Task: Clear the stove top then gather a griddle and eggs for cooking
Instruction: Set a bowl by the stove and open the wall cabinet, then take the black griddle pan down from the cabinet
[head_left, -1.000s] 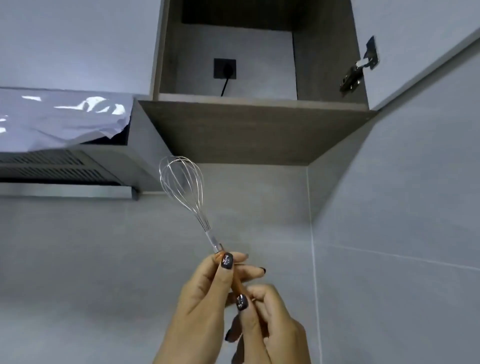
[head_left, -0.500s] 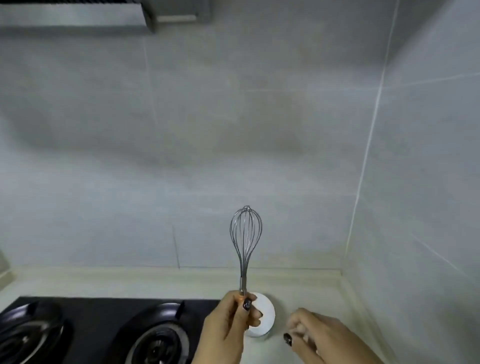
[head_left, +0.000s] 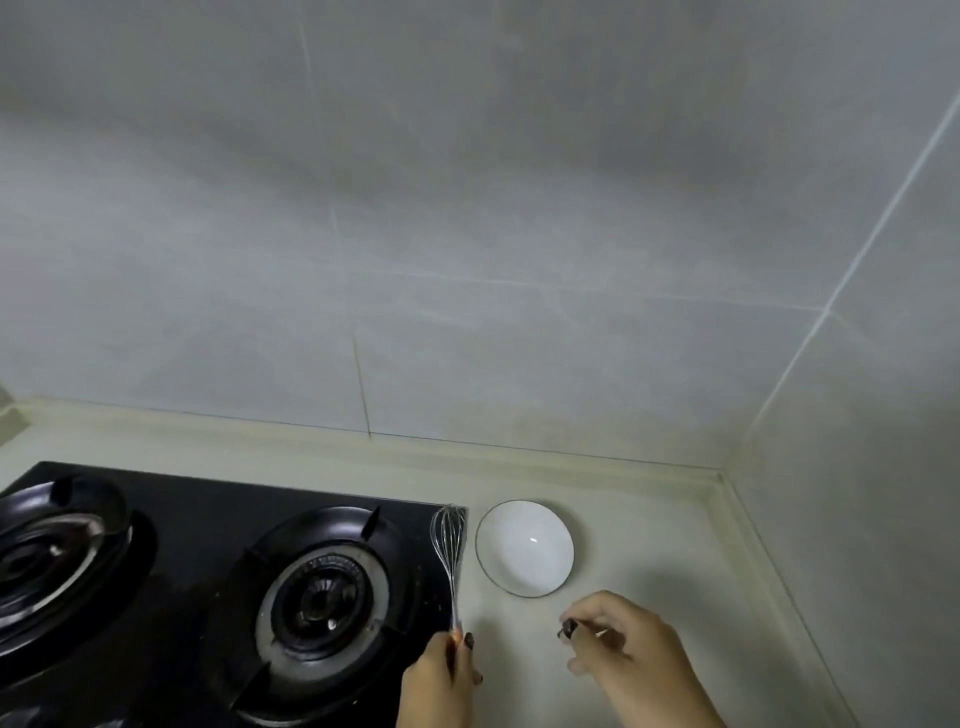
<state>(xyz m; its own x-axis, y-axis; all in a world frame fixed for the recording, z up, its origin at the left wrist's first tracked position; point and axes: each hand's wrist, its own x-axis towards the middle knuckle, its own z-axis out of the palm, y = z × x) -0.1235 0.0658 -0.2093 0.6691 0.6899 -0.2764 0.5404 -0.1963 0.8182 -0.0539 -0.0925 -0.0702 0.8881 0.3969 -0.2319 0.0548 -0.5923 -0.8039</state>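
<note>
A black gas stove top (head_left: 197, 525) with two burners fills the lower left; nothing stands on the burners. My left hand (head_left: 441, 680) grips the handle of a small wire whisk (head_left: 448, 545), whose head points away from me over the stove's right edge. To its right, over the counter, my right hand (head_left: 634, 654) has thumb and finger pinched on what looks like a small pale scrap (head_left: 601, 633). No griddle and no eggs are in view.
A white bowl (head_left: 524, 548) with a thin dark rim sits on the pale counter (head_left: 649, 545) just right of the stove. Grey tiled walls (head_left: 467, 234) meet in a corner at the back right, with a raised counter lip along them.
The view dropped from the open upper cupboard to the stove and counter. My right hand let go of the whisk handle and moved right; my left hand lowered the whisk to the stove's edge.
</note>
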